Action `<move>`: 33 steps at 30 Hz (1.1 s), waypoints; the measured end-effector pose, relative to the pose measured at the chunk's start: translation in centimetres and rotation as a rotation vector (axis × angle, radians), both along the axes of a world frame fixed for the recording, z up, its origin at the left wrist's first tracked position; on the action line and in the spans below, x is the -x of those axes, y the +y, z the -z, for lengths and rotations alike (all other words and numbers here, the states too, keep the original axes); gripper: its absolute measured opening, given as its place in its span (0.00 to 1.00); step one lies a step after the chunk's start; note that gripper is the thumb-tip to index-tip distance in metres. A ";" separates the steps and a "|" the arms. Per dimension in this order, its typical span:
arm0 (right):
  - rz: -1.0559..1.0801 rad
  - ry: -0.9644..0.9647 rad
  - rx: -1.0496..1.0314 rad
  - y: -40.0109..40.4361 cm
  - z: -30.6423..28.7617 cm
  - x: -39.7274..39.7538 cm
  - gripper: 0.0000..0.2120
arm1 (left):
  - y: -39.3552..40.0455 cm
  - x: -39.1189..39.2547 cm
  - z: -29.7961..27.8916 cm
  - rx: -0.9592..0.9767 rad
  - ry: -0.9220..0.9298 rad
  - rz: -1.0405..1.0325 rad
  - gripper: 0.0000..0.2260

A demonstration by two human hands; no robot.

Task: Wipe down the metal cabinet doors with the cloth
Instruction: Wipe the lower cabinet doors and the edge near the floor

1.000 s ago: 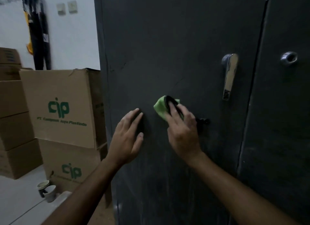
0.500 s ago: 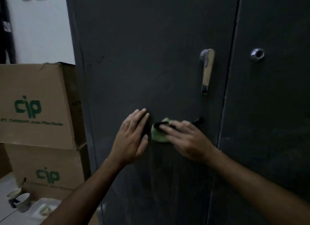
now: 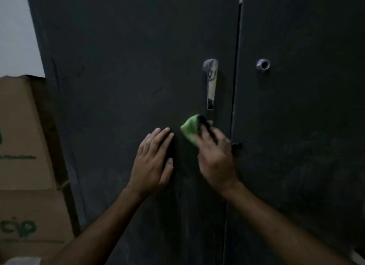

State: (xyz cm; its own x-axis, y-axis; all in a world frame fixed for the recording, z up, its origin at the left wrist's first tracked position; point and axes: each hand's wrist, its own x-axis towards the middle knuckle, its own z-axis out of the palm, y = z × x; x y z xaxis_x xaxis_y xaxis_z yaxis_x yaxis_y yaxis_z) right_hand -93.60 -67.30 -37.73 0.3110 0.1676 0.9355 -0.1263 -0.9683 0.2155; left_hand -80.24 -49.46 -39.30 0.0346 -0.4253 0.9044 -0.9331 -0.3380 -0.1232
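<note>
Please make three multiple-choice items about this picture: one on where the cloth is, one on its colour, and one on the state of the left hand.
1. Where is the cloth?
A. On the cardboard boxes
B. On the left door, just below the handle
C. On the right door, over the round lock

2. What colour is the cloth?
A. Green
B. White
C. Red

3. How is the left hand?
A. Gripping the handle
B. Holding the cloth
C. Flat on the door, fingers straight

Answers:
1 B: the right hand presses the cloth to the left door under the handle.
2 A: it shows bright green against the dark door.
3 C: its palm and straight fingers lie on the door beside the cloth.
</note>
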 end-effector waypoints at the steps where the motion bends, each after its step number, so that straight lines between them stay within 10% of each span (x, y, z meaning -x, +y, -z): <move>1: -0.033 0.127 0.184 -0.1 0.4 0.4 0.20 | -0.2 -0.2 0.0 0.003 -0.005 -0.005 0.29; 4: -0.022 0.210 0.415 -2.8 -2.1 2.1 0.17 | -0.4 -1.1 0.3 0.006 -0.047 -0.020 0.31; 8: 0.101 -0.122 -0.150 -2.3 -2.6 2.1 0.24 | -0.8 -1.7 0.6 0.031 -0.056 -0.020 0.32; 13: 0.030 0.289 0.420 -3.2 -0.4 4.2 0.14 | -0.4 -2.0 0.5 0.021 -0.090 -0.014 0.31; 18: 0.134 -0.071 -0.095 -4.0 -1.5 4.6 0.22 | -0.6 -1.4 0.5 0.013 -0.061 -0.027 0.32; 23: 0.059 0.282 0.346 -4.5 -0.1 5.9 0.15 | -0.6 -0.9 0.2 0.016 -0.064 -0.041 0.32; 28: 0.165 -0.132 -0.192 -4.9 -1.9 5.9 0.23 | -0.8 -1.0 0.4 0.017 -0.052 -0.053 0.32; 33: 0.097 0.248 0.281 -4.9 0.7 7.2 0.13 | -0.8 -1.1 0.5 0.011 -0.067 -0.065 0.33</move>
